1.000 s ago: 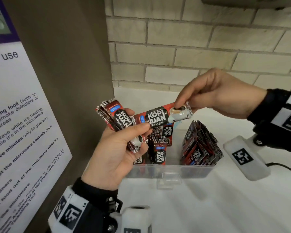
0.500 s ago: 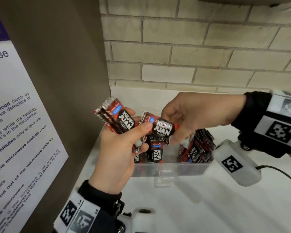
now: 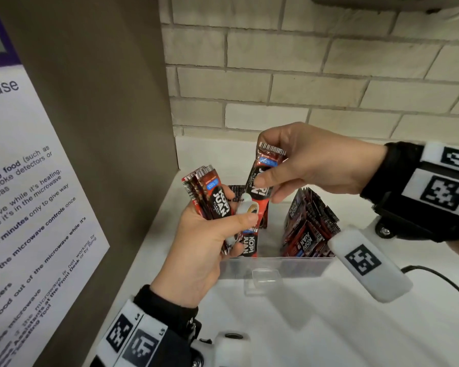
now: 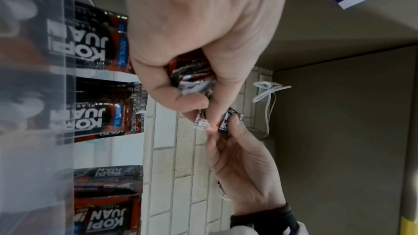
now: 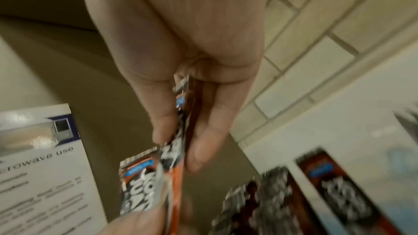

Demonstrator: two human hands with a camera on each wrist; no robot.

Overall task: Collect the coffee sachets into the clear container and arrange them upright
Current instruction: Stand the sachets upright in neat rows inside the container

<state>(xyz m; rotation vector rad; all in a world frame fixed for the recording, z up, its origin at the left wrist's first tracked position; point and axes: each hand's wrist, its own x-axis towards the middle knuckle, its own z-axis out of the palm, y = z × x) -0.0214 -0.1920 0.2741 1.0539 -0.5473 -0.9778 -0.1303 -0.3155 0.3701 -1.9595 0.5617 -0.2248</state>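
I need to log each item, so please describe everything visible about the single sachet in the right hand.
The single sachet is a narrow glossy foil stick, red and black, with white lettering, a blue label and a barcode strip at its top end. It stands nearly upright, slightly tilted, above the clear container. The right hand pinches its upper half; its lower end, which shows a coffee cup picture, meets the left hand thumb beside the held bundle.

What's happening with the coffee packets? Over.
Left hand grips a sachet bundle. Right hand pinches one sachet above the clear container. Nothing in the way.
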